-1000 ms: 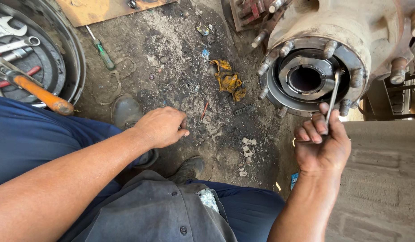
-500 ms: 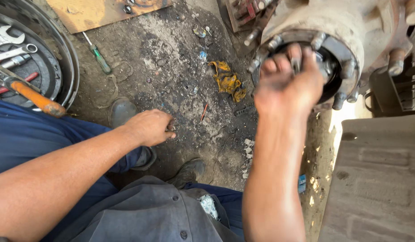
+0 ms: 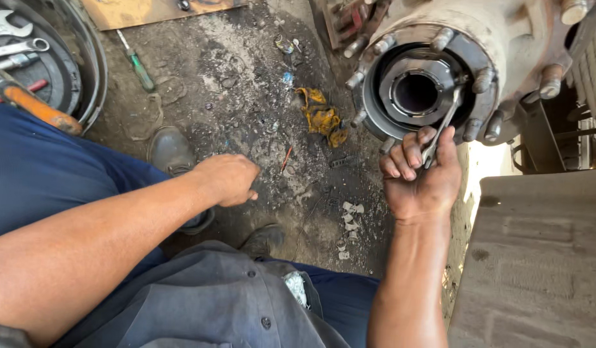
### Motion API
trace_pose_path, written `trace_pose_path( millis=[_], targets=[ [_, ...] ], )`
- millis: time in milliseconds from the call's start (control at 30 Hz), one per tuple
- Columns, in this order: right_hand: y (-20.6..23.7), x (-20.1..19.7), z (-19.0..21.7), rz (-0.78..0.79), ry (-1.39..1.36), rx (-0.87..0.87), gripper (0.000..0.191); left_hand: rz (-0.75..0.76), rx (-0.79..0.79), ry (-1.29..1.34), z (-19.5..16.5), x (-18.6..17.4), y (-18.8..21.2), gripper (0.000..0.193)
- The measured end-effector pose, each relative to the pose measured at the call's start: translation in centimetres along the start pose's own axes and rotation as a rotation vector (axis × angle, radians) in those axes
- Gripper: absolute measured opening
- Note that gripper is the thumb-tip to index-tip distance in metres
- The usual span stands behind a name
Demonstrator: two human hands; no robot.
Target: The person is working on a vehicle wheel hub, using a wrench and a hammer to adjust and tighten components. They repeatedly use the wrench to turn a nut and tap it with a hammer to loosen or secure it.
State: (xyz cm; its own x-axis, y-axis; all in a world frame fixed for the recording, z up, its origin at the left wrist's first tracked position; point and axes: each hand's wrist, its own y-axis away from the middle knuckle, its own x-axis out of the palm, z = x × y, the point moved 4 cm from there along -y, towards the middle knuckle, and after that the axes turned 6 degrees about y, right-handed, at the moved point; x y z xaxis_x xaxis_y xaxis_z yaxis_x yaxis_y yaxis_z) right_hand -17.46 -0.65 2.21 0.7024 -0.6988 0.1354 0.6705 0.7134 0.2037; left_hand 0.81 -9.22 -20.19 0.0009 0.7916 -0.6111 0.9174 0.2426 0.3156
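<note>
The right hand (image 3: 419, 177) is clamped around the lower end of a slim metal tool (image 3: 443, 125), fingers curled over the shaft and thumb alongside it. The tool slants up and to the right, its tip lying at the right inner edge of the wheel hub (image 3: 426, 84). The hub is a round, rusty-grey casting at the upper right, with a dark central bore ringed by a bright metal collar and a circle of protruding studs (image 3: 483, 80) around its face.

The left hand (image 3: 227, 179) is loosely curled into a fist, holding nothing, hovering above the dirt floor (image 3: 233, 84) well apart from the right hand. Beneath it a dark shoe (image 3: 171, 151) rests on the floor.

No packages or signs show clearly. A crumpled yellow rag (image 3: 323, 119) lies on the floor just left of the hub, with small white scraps (image 3: 350, 216) scattered below it and a thin red stick (image 3: 286, 158) beside them. A green-handled screwdriver (image 3: 135, 62) lies further up-left, near a flat brown board (image 3: 156, 11) at the top edge. At the far left a round dark tray (image 3: 85, 71) holds wrenches (image 3: 18, 46) and an orange-handled tool (image 3: 37, 108) sticking over its rim. A flat grey slab (image 3: 536, 258) fills the lower right, next to the right forearm. Blue trousers and a grey shirt fill the lower foreground.
</note>
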Motion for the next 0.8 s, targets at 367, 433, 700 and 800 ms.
trace_pose_path(
  millis=[367, 433, 700, 800],
  targets=[
    [-1.8, -4.2, 1.1, 0.177, 0.122, -0.001, 0.048, 0.116, -0.029, -0.019, 1.2, 0.1, 0.2, 0.049],
    [-2.0, -3.7, 1.3, 0.188, 0.099, 0.041, 0.048, 0.102, -0.012, -0.016, 1.1, -0.1, 0.3, 0.047],
    [-2.4, -1.4, 1.5, 0.151, -0.084, 0.064, 0.044, 0.101, 0.019, 0.016, -0.1, -0.9, 0.9, 0.047],
    [-2.0, -0.2, 1.5, 0.068, -0.070, 0.009, 0.043, 0.123, 0.032, 0.015, -0.3, -0.8, 1.0, 0.043]
  ],
)
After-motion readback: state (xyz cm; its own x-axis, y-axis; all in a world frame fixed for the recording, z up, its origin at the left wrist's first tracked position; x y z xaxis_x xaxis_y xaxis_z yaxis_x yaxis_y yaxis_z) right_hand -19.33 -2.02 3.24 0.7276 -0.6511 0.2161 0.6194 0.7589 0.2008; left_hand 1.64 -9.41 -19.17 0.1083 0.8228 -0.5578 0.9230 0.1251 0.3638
